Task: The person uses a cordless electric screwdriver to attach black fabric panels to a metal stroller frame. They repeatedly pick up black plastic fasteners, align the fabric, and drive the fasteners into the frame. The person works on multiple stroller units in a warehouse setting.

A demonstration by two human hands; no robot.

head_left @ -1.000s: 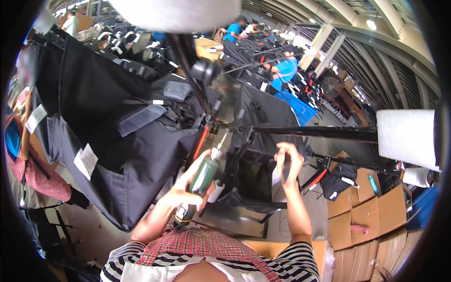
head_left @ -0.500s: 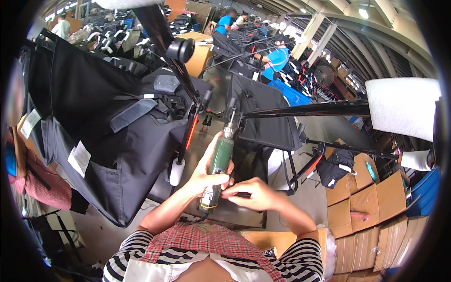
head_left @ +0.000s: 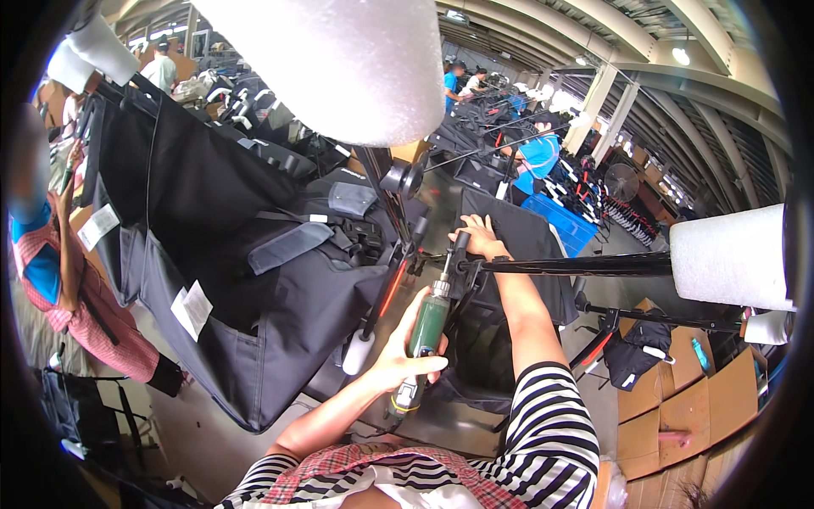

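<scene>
My left hand (head_left: 398, 360) is wrapped round a green electric screwdriver (head_left: 430, 327), whose bit points up and away from me. The bit's tip meets or nearly meets a black plastic joint (head_left: 462, 265) on a black metal frame tube (head_left: 585, 265). Just beyond that joint is my right hand (head_left: 483, 239), its fingers spread and reaching over to the far side. Its fingertips are close to the joint's upright end; whether they touch it is unclear. Black fabric (head_left: 517, 220) hangs on the frame behind and below this hand.
A large black fabric body (head_left: 212, 229) with white labels fills the left. White foam sleeves (head_left: 733, 254) cover tube ends. Cardboard boxes (head_left: 687, 416) stand at lower right, a blue crate (head_left: 560, 222) farther back. A person in a pink checked apron (head_left: 102, 314) stands left; others work beyond.
My right hand has moved from beside the screwdriver's lower end, forward to the frame joint. The screwdriver stays in my left hand. The view has shifted, and a foam sleeve fills the top.
</scene>
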